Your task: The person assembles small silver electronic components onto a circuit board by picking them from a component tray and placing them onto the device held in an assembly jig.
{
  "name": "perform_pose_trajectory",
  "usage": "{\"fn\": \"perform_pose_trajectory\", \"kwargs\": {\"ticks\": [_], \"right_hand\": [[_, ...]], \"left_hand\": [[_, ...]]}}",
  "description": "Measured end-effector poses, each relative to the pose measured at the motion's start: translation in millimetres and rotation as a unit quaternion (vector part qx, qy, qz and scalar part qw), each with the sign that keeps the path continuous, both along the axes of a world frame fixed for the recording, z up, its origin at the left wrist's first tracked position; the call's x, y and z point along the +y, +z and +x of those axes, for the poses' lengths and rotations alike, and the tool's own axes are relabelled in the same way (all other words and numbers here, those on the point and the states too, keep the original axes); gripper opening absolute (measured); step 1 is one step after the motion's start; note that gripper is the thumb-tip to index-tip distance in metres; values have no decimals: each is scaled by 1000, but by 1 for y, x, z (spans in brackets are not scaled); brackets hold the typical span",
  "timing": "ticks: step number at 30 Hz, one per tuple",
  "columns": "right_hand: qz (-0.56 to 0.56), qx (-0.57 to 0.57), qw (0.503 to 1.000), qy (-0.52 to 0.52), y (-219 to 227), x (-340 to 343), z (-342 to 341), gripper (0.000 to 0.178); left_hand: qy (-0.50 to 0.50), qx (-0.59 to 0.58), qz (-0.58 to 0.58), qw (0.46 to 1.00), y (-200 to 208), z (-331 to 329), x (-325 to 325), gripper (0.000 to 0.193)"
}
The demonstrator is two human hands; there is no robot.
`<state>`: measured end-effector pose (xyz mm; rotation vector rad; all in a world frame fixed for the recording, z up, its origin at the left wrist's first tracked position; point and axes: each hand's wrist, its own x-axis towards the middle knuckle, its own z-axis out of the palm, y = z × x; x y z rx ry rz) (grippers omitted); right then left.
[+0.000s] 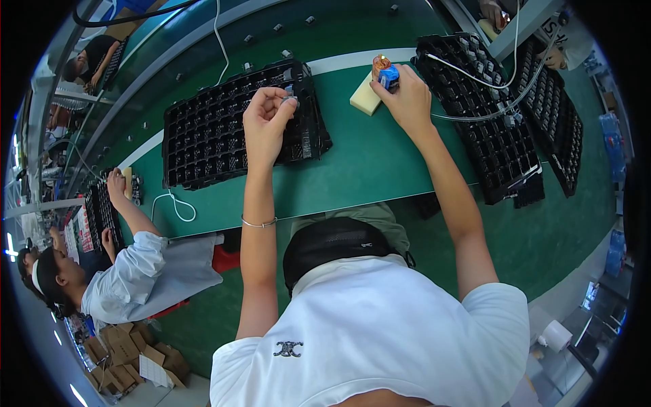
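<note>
a small grey part (pixel 291 101) is pinched between the thumb and fingertips of the left hand (pixel 266 121). the hand is mostly closed around it and is held up over the right side of a black tray (pixel 203 136) with many little pockets. a thin silver bangle (pixel 258 222) is worn on the left forearm.

a small blue and orange thing (pixel 384 72) is held by the fingertips of the right hand (pixel 407 98). the fingers are curled around it, and it is pressed down on the far end of a pale yellow block (pixel 365 98). the block is laid on the green surface (pixel 366 163), between the black tray and a second black tray (pixel 488 115) on the right. white cables (pixel 475 74) are draped over that second tray.

a white looped cord (pixel 175 205) is seen near the front edge of the surface, just below the first tray.

another person in a white top (pixel 135 271) is seated on the left, with one hand raised to a third tray (pixel 102 214). brown boxes (pixel 125 356) are piled on the floor below.
</note>
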<state>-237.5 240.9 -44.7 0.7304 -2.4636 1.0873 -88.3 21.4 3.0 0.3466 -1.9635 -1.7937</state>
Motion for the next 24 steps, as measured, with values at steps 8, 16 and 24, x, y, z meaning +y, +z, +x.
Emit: {"fn": "perform_pose_trajectory", "kwargs": {"ticks": [8, 16, 24], "right_hand": [[14, -34, 999, 15, 12, -12, -18, 49], [19, -49, 997, 58, -11, -75, -135, 55], [96, -1, 991, 92, -17, -99, -150, 47]], "left_hand": [[-3, 1, 11, 1000, 1, 3, 0, 14], [-4, -10, 18, 1000, 3, 2, 0, 14], [12, -15, 29, 999, 12, 3, 0, 19]]}}
